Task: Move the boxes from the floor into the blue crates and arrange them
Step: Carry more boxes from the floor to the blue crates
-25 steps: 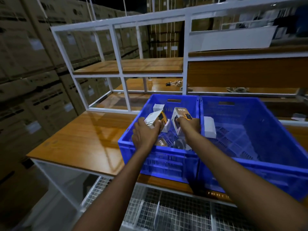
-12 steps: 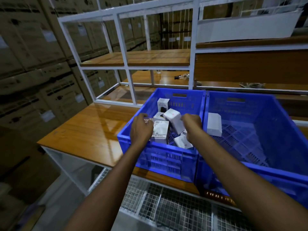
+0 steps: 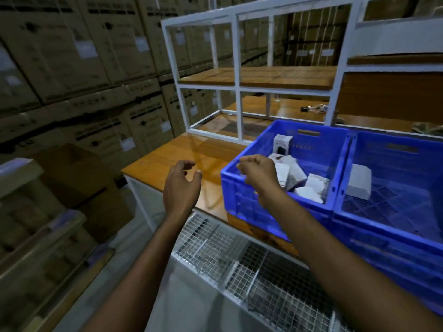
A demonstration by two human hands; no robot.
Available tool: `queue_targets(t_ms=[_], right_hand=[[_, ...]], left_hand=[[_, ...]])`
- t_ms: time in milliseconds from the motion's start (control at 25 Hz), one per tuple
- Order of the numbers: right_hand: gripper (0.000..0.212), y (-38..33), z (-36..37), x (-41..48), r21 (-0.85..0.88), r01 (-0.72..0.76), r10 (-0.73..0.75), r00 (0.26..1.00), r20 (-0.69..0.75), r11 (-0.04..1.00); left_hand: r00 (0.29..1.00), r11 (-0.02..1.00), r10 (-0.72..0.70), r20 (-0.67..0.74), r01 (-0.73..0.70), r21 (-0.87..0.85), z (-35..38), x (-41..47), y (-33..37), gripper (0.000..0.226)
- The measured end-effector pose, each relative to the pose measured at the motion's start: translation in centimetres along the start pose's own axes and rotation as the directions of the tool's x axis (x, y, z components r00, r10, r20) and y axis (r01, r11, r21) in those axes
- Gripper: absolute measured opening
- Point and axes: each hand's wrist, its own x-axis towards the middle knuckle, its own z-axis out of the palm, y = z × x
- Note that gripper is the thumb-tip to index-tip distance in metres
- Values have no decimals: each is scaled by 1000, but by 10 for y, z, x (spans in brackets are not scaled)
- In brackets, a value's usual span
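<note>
I've pulled both hands out of the centre blue crate [image 3: 249, 202]: left hand [image 3: 182, 185] loose, empty; right hand [image 3: 260, 174] curled on nothing. Boxes [image 3: 296, 174] lie jumbled inside, so I judge arranging is still owed.

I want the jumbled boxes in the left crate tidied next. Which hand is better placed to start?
Right, probably. The right hand hovers empty over the near corner of the left crate, close beside the boxes. The left hand is off to the side above the table, outside the crate.
</note>
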Motion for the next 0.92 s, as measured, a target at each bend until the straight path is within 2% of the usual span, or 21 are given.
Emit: queue_targets(t_ms=[120,240,400,560,760,920], right_hand=[[9,3,54,-42,-23,23,-20,990,139,999],[12,9,110,-92,-59,24,-7,962,274,998],[24,25,185,-176,-164,113,-27,892,452,980],[25,37,253,-266,-193,217,-71,819,569,957],[27,60,336,-368,-184,316,-84,674,734,931],[29,78,400,-442,-166,338,-24,494,869,926]], left_hand=[[998,997,-35,-51,39,68,-65,-24,-37,23],[994,982,-33,-107,52,181,-138,-56,-73,33],[979,937,-37,-202,104,333,-243,-105,-125,44],[959,908,-94,-268,193,371,-344,-164,-171,43],[878,852,-217,-426,384,356,-447,-246,-221,36],[785,800,-264,-560,503,328,-514,-303,-254,31]])
